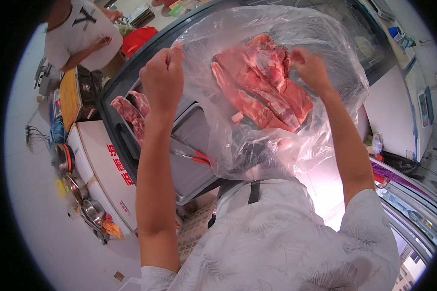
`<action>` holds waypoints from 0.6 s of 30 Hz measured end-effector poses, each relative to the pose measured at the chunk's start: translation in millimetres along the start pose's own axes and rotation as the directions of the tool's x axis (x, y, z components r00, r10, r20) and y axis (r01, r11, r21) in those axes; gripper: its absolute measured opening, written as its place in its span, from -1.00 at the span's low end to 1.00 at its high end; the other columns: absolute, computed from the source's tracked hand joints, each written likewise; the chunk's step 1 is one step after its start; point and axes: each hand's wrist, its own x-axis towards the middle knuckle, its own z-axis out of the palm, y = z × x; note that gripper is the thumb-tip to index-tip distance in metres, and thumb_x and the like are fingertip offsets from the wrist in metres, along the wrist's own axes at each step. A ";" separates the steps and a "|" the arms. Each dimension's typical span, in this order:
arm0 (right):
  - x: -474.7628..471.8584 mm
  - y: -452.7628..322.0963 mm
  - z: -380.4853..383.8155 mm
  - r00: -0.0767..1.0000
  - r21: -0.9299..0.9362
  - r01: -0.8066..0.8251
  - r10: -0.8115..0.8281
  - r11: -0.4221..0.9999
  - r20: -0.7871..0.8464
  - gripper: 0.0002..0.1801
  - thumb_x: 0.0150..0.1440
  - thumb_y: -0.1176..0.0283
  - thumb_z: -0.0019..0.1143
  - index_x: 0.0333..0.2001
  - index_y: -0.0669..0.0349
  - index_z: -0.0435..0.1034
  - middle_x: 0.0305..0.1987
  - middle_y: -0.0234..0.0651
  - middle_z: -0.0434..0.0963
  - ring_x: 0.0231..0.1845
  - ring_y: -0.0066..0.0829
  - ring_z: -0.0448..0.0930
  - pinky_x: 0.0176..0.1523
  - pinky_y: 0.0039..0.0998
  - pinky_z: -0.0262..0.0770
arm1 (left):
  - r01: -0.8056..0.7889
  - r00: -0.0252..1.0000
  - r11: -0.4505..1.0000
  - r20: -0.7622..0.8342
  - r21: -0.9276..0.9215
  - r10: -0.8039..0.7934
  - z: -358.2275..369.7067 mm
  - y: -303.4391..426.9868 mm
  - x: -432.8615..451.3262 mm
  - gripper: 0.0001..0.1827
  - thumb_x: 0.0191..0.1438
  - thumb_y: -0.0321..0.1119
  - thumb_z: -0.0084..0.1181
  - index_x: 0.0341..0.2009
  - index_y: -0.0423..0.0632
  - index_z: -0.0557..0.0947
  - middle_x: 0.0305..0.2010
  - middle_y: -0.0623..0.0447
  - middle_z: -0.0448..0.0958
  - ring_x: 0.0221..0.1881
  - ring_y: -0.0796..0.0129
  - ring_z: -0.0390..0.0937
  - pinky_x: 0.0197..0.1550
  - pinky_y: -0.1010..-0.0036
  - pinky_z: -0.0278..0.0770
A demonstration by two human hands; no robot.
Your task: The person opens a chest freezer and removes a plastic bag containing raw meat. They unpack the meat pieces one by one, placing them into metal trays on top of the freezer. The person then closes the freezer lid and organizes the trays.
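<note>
Several pieces of raw red meat (264,82) lie together on a wide, crumpled sheet or bag of clear plastic film (306,22). My left hand (162,72) is closed on the film's left edge, with the thumb on top. At the meat's right side is my right hand (309,67), slightly blurred with its fingers curled. Whether it pinches film or meat cannot be told. A small pale scrap of meat (237,117) rests beside the long strip at the left. Under the film's left part is a metal tray (191,123).
A red-handled metal tool (200,157) lies on the tray, partly under the film. More meat strips (129,111) sit left of my left forearm. The dark counter edge (113,78) curves behind. A person in a white shirt (85,40) stands beyond it. A white chest (105,163) with red writing is left.
</note>
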 end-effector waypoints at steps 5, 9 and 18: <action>-39.5 59.9 57.6 0.999 -0.235 -0.026 0.018 0.972 -0.038 -0.31 0.04 0.09 0.44 0.13 0.32 0.46 0.19 0.10 0.58 0.21 0.07 0.57 0.30 -0.06 0.46 | -0.042 0.999 0.997 0.032 0.062 0.040 1.9 4.6 9.2 -0.58 0.35 -0.08 0.15 -0.33 -0.21 0.72 -0.55 -0.15 0.55 -0.52 0.08 0.48 -0.34 0.26 0.45; -55.6 59.2 75.8 0.997 -0.458 0.006 0.030 0.889 0.072 -0.12 -0.07 0.00 0.56 0.19 0.32 0.39 0.22 0.10 0.52 0.25 0.08 0.53 0.35 0.03 0.41 | -0.154 0.988 0.988 -0.002 0.010 0.154 6.2 4.2 12.9 -0.55 0.34 -0.11 0.13 -0.47 -0.22 0.63 -0.53 -0.23 0.56 -0.46 -0.25 0.53 -0.34 0.08 0.45; -32.7 69.0 68.8 0.955 -0.487 -0.110 0.229 0.867 0.191 -0.04 -0.26 0.00 0.64 0.12 0.30 0.36 0.15 0.13 0.50 0.25 0.19 0.49 0.27 0.13 0.44 | -0.213 0.976 0.975 0.067 0.055 0.209 20.8 12.3 32.7 -0.61 0.30 -0.11 0.17 -0.31 -0.23 0.72 -0.48 -0.19 0.61 -0.44 -0.03 0.61 -0.30 0.23 0.49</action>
